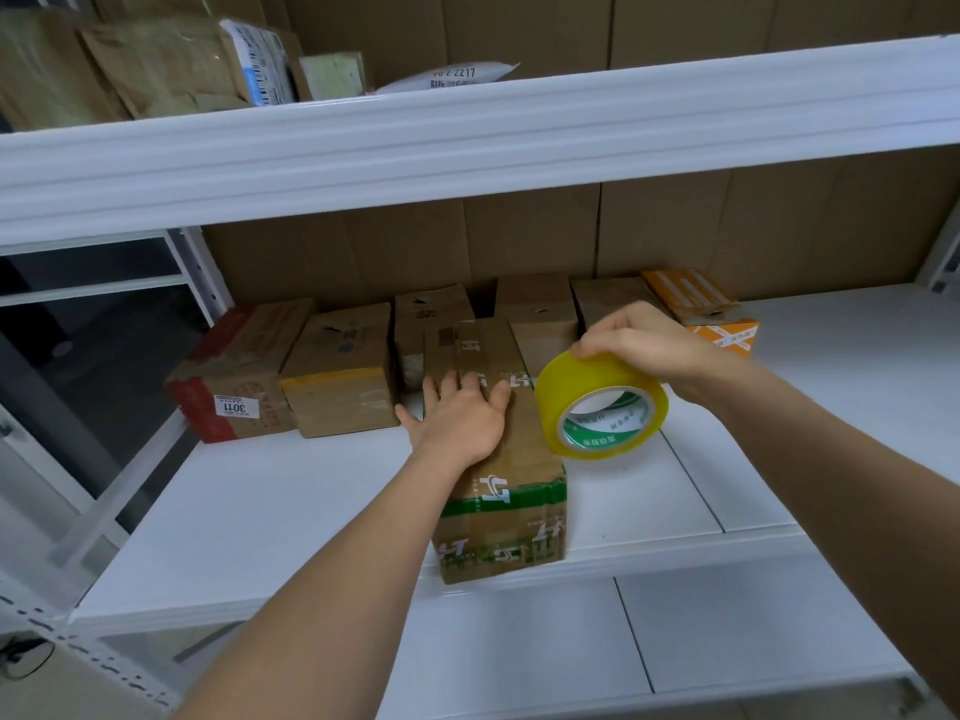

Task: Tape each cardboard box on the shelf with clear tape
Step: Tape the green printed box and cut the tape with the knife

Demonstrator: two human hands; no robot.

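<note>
Left hand: fingers flat, spread, pressing top of box at front of shelf. Right hand: grip pinching tape roll, held just right of box.

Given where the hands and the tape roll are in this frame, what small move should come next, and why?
Probably bring the tape roll down onto the box. The right hand holds it just above the box's right edge, while the left hand lies flat on the top, steadying it.
</note>
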